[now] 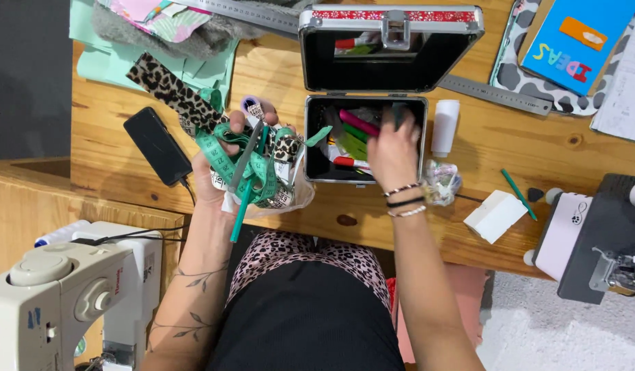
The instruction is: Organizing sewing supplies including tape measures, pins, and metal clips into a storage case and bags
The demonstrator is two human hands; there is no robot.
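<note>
Green measuring tape [225, 159], leopard-print ribbon [172, 91] and a few pens were already bunched in the left hand [218, 172], fingers curled tight around the bundle at centre-left. The right hand [393, 152] reached into the open metal case [364, 137] at upper centre, fingers bent down among markers that remained inside, though whether they pinched anything could not be told.

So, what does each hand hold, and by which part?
The left hand clutches a bundle of green measuring tape and a leopard-print strip, gripped around its tangled middle. The right hand reaches into the open case; whether it holds anything cannot be told.
</note>
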